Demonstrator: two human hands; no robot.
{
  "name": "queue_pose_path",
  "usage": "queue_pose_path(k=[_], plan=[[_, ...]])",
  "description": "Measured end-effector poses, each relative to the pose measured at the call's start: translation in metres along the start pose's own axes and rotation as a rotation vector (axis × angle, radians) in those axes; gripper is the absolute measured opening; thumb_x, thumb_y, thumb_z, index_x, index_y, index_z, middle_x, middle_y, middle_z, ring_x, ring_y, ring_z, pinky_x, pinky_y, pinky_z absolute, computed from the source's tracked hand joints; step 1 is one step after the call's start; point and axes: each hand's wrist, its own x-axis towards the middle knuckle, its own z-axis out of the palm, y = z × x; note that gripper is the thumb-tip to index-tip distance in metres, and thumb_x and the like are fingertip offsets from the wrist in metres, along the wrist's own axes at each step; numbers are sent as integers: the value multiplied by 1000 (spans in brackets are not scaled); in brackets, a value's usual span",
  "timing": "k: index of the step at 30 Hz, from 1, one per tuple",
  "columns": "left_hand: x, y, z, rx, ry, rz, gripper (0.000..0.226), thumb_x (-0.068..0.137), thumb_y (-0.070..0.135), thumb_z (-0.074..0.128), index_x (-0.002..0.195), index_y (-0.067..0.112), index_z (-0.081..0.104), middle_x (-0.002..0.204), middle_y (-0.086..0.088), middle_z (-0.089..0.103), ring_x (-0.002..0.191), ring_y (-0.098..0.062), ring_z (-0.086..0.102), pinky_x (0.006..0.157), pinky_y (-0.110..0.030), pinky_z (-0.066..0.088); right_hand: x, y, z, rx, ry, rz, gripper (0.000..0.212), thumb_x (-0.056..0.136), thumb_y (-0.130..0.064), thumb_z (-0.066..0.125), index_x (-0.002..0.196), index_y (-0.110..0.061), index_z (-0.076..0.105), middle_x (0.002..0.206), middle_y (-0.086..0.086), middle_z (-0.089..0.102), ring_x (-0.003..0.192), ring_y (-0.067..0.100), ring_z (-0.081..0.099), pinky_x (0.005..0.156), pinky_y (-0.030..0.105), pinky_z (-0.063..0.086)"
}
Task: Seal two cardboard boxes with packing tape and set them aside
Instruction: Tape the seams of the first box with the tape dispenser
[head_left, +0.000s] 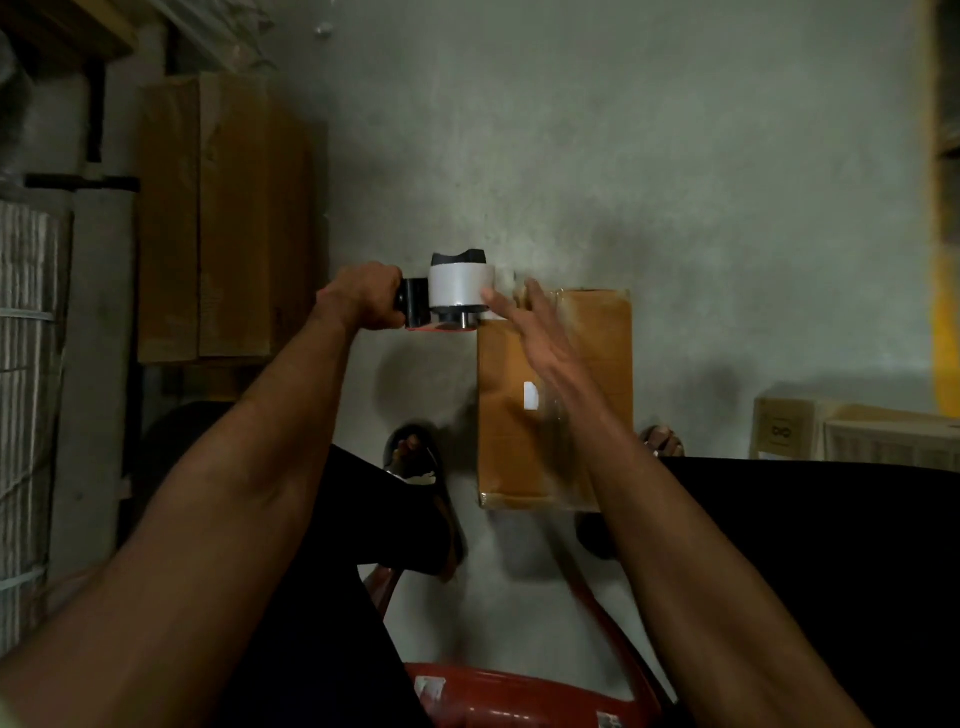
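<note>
Brown cardboard box (556, 400), glossy tape along its top.
Left hand (363, 293) grips tape dispenser (457, 296); right hand (540, 338) flat, fingers straight.

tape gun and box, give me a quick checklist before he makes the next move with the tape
1. Left hand grips the tape gun handle: ok.
2. Roll loaded on the gun: ok.
3. Right hand open above the box, fingertips near the roll: ok.
4. Box flaps closed flat: ok.
5. Clear tape already shows along the box's length: ok.
6. Tape cut free from the gun: cannot tell, blurred.
</note>
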Motion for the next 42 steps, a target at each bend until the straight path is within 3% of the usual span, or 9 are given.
queue_pose_path(k=[3,5,10,19,26,29,33,37,42], plan=[[-1,4,-1,31,26,3,41,86,36,72,115,8,63,121,-22,65,109,-40,63,84,-40,50,-1,-24,44,-94,134,114,151,50,-88,73,162,-18,0,170,10,6,155,33,12,120,63,20],[-1,6,-3,73,35,7,41,86,36,71,115,8,63,121,-21,66,109,-40,64,84,-40,50,5,-28,71,-163,309,149,157,43,-81,81,161,-10,5,166,16,18,151,36,23,117,62,29],[-6,10,-2,161,86,29,32,88,32,67,109,9,67,111,-20,69,99,-41,67,80,-42,52,6,-12,91,-84,599,53,129,37,-65,87,144,-10,41,126,12,63,113,30,62,88,48,57],[-15,9,7,187,111,22,29,88,28,66,109,7,68,108,-21,69,97,-43,68,78,-44,53,-4,-8,93,-144,648,-31,93,41,-66,88,114,-17,58,94,2,71,79,19,70,66,35,60],[-13,2,5,190,92,-23,34,86,27,69,114,9,67,114,-19,69,102,-41,68,83,-44,54,8,-26,95,-119,511,78,89,43,-48,98,117,-14,63,112,6,69,97,21,69,74,37,61],[-12,-4,15,162,87,-90,34,86,27,69,116,9,66,116,-20,69,104,-41,68,85,-44,53,4,-19,105,-139,521,32,104,43,-55,97,129,-15,54,117,8,68,102,25,68,80,39,60],[-14,-13,36,48,112,-239,28,88,22,67,114,10,67,114,-21,69,104,-42,67,86,-44,53,-3,11,107,-253,396,-104,127,54,-62,90,156,-15,30,154,13,46,140,29,44,115,42,39],[-7,-5,58,-166,150,-348,31,92,30,68,115,9,66,114,-20,69,105,-41,67,85,-42,54,-9,51,92,-364,249,-241,94,88,-31,73,162,-16,17,168,9,21,155,25,16,123,35,20],[21,23,97,-546,8,-236,52,94,43,51,127,4,61,123,-29,63,107,-47,62,86,-45,50,-8,64,75,-425,207,-416,81,87,-8,63,159,-7,27,165,12,29,155,24,18,125,34,23]])
